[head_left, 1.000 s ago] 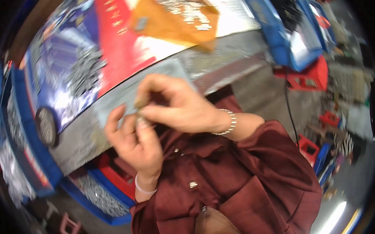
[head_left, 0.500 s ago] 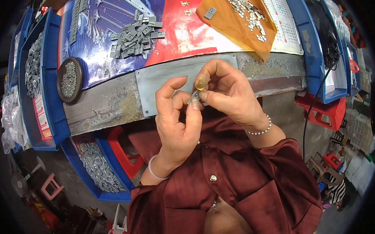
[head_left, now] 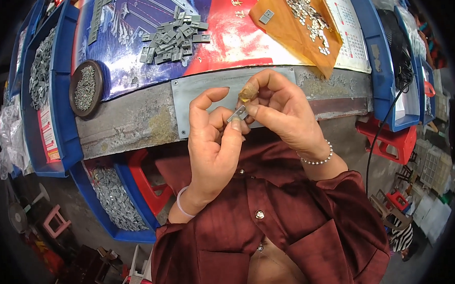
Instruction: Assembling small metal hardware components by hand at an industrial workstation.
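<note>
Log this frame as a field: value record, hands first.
left hand: grip closed on a small gray rectangular piece
right hand: at that piece's upper end; tan wrap or wad there, worn or held unclear
under hands: gray plate on bench edge
bench left: dark round dish of tiny metal parts; loose pile of gray pieces
bench right: orange sheet bearing small silvery parts and one gray block
lower left: blue bin of gray parts

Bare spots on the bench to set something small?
Bare: worn bench edge between the round dark dish and grey plate; the poster's red strip between the grey parts pile and orange sheet. Crowded: the pile, and over the plate, where the left hand holds a small grey part beside the right hand.
</note>
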A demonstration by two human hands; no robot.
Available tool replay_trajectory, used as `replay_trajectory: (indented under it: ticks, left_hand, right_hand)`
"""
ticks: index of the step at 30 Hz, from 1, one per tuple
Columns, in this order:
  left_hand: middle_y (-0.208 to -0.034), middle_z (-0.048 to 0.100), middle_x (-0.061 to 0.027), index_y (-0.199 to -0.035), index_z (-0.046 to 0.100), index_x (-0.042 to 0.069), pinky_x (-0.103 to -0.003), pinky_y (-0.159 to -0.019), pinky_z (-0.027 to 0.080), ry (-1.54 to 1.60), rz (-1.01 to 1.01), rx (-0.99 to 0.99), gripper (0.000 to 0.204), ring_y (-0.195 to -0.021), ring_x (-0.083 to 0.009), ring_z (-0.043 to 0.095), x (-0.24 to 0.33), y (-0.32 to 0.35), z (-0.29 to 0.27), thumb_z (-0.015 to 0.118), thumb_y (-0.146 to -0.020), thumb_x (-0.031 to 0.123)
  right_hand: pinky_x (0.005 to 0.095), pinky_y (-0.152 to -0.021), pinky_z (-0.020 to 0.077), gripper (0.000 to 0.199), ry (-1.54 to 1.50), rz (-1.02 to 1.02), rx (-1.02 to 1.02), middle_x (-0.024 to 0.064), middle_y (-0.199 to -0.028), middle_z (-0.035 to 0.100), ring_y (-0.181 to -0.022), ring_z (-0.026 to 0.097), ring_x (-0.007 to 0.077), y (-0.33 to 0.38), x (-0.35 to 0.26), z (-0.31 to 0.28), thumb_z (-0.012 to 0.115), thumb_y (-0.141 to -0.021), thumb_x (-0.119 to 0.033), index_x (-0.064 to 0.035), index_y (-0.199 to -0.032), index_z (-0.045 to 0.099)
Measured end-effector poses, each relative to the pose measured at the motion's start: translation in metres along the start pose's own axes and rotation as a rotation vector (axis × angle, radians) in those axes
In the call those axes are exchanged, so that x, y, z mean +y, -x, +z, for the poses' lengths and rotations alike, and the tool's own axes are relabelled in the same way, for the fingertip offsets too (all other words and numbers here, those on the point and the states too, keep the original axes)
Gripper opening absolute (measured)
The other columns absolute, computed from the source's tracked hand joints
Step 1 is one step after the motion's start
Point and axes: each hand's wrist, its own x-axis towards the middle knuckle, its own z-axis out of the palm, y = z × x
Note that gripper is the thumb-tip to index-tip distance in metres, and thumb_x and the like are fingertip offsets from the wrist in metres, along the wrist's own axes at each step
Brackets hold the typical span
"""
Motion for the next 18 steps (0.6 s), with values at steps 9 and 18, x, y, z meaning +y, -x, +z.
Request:
replay_trajectory:
  ticks: [9,18]
  left_hand:
    - [-0.075,0.054,-0.0035,-0.129,0.031,0.0,-0.018,-0.063,0.039,-0.034,-0.025,-0.001,0.042,-0.068,-0.0049,0.047,0.005,0.002,-0.01,0.044,-0.089,-0.004]
    - [-0.076,0.055,-0.0042,-0.13,0.03,0.001,-0.018,-0.063,0.039,0.048,-0.033,-0.024,0.043,-0.068,-0.0053,0.049,0.009,0.004,-0.026,0.043,-0.089,-0.004]
  right_hand:
    - [0.027,-0.077,0.0485,0.022,0.533,-0.251,-0.026,0.0058,-0.097,0.061,-0.088,0.058,0.0118,-0.001,-0.012,-0.013,0.06,-0.082,0.0,0.0008,-0.103,0.055]
    - [0.0322,-0.076,0.0482,0.026,0.816,-0.358,-0.222,0.0083,-0.095,0.061,-0.088,0.059,0.0231,-0.01,-0.026,0.004,0.063,-0.074,0.002,-0.0012,-0.1,0.057]
